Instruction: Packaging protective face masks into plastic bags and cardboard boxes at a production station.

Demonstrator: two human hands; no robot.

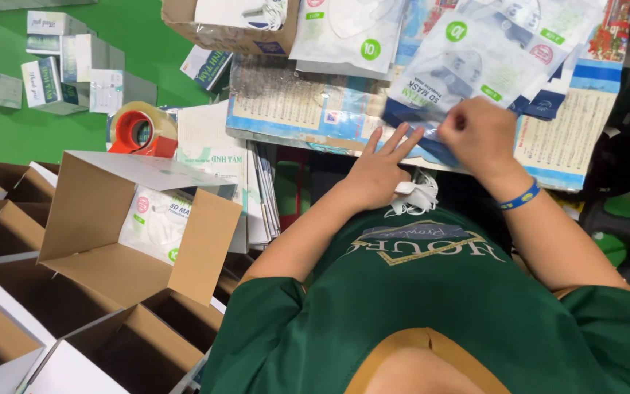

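A clear plastic mask packet (468,69) with blue and green print lies on a printed sheet (570,124) in front of me. My right hand (479,135) pinches the packet's near edge, fingers closed on it. Beside it my left hand (380,171) rests at the same edge with fingers stretched out and apart. A bundle of white masks (415,195) sits under its palm, the straps sticking out by the wrist. A blue band circles my right wrist (519,197).
An open cardboard box (96,241) at left holds a filled mask packet (156,219). Behind it are an orange tape dispenser (136,131), small folded cartons (63,73) on a green surface, more packets (348,33) and another box (231,29). Empty cartons (9,219) line the lower left.
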